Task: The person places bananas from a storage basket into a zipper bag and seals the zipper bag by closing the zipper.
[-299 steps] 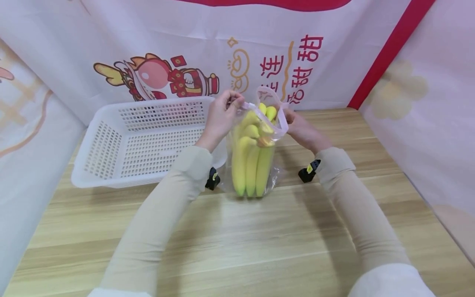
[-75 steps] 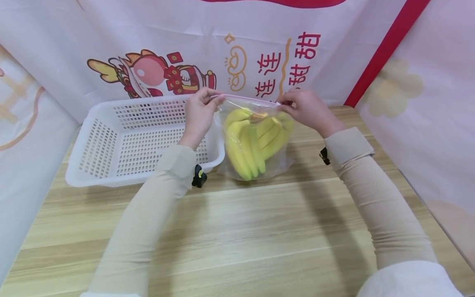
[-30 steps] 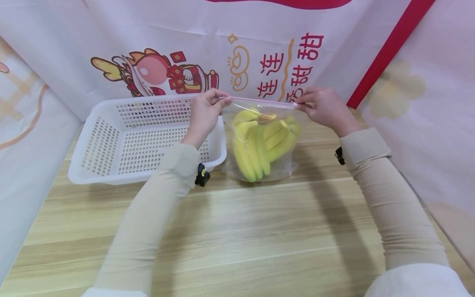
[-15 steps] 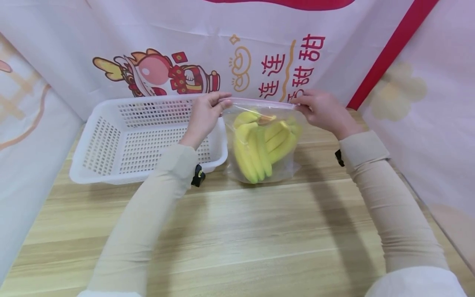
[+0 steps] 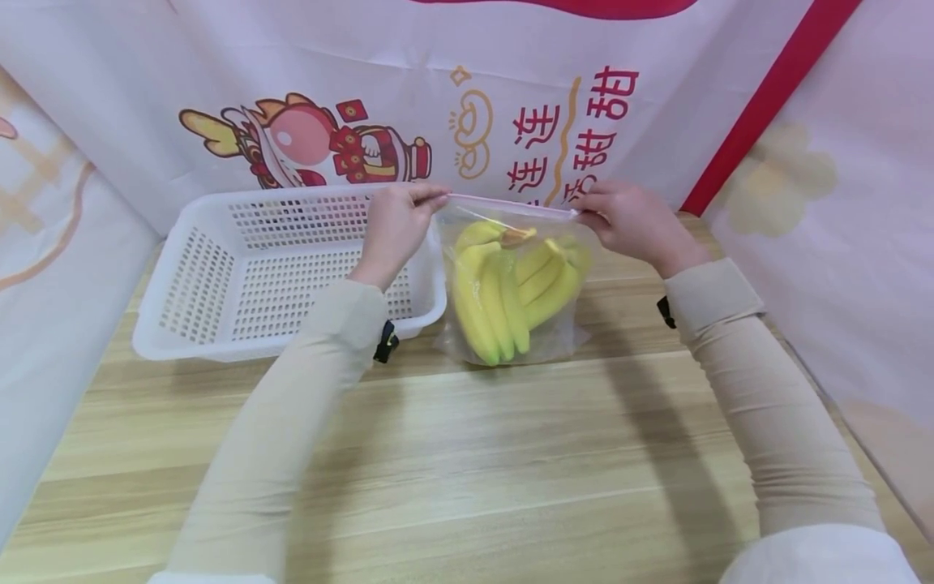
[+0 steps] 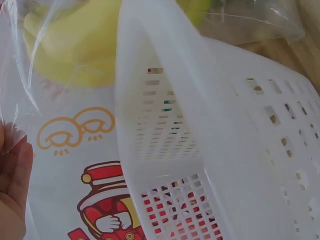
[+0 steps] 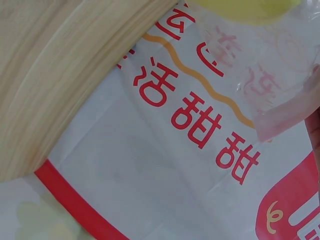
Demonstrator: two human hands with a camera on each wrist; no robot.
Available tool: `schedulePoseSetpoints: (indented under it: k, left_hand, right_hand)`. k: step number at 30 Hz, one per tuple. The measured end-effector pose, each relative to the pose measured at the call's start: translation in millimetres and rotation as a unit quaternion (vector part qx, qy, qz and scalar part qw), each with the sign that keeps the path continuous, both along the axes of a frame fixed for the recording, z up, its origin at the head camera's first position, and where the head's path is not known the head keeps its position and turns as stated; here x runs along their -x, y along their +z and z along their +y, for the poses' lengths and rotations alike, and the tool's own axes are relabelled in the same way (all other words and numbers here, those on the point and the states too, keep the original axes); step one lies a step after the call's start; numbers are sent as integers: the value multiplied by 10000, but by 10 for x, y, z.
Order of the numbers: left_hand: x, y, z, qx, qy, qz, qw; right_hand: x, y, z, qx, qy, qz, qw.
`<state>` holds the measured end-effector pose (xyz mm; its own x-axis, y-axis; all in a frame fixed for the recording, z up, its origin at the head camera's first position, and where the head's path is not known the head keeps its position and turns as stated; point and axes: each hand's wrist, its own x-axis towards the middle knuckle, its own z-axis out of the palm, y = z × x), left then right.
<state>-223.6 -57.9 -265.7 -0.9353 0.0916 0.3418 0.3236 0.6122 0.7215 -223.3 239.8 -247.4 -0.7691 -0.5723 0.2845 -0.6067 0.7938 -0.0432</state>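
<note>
A clear zip bag with a pink strip along its mouth stands upright in the middle of the head view. Inside it are bunches of yellow bananas, greenish at the tips. My left hand pinches the left end of the strip between thumb and fingers. At the right end of the strip, my right hand pinches the edge, and the mouth runs straight between both hands. In the left wrist view, fingers hold the clear film at the left edge. Only a sliver of the right hand shows in its wrist view, beside the pink strip.
To the left of the bag stands a white perforated plastic basket, partly behind the left hand. Both rest on a wooden table. A printed white cloth hangs as a wall right behind them, with further cloth walls at both sides.
Ten seconds ago the bag's mouth gaped with bananas poking up at it; now it is drawn flat and straight. Over the last second, the right hand has shifted slightly left and down.
</note>
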Motion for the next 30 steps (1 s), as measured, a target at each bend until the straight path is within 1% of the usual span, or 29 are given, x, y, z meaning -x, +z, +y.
schedulePoseSetpoints:
  k: [4, 13, 16, 19, 22, 25, 28, 30]
  left_hand:
    - [12, -3, -10, 22, 65, -94, 9999]
    - [18, 11, -22, 76, 57, -177, 9998]
    - [12, 17, -20, 8, 54, -261, 9996]
    - [12, 25, -14, -118, 65, -355, 9993]
    - [12, 38, -9, -214, 99, -387, 9990]
    - [10, 50, -5, -231, 122, -376, 9989]
    - [7, 60, -4, -188, 95, -364, 9991]
    - [8, 62, -7, -191, 58, -387, 9991]
  right_hand:
    - [-9, 29, -3, 58, -92, 0, 9999]
    - [-21, 40, 35, 254, -147, -113, 9995]
    - [-44, 43, 30, 371, -185, -148, 9990]
    - [-52, 34, 25, 530, -225, -270, 9980]
    - [-42, 18, 21, 620, -198, -487, 9967]
    - [-29, 5, 14, 618, -31, -591, 9963]
    - [-28, 5, 9, 594, 49, -593, 9965]
    - [-35, 14, 7, 553, -18, -563, 9969]
